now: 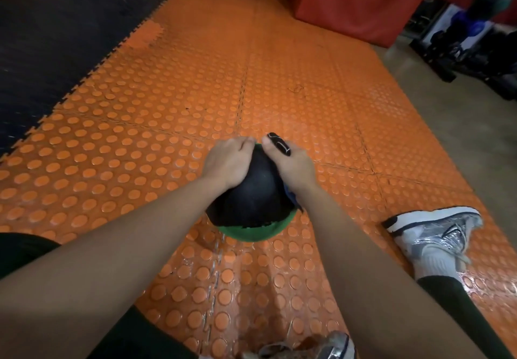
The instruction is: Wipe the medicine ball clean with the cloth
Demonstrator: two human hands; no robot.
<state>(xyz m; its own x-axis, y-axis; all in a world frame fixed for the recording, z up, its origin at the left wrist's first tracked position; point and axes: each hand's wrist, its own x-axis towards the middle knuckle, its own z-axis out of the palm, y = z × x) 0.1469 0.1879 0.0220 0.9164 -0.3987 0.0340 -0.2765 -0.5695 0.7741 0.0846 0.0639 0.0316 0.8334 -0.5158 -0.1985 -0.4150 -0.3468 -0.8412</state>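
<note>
A black and green medicine ball [251, 199] sits on the orange studded floor mat [279, 92] between my legs. My left hand [226, 162] lies over its upper left side, fingers curled round the far top. On the ball's upper right side is my right hand [291, 165], with a black wrap on the index finger. A blue cloth [292, 200] is held under it against the ball. Only a small edge of the cloth shows below my wrist.
My silver shoe [436, 235] rests on the mat at the right, and another shoe [330, 344] is at the bottom edge. A black mat [70, 36] lies at the far left. A red padded block [363, 0] and a rack of weights [475, 42] stand at the back right.
</note>
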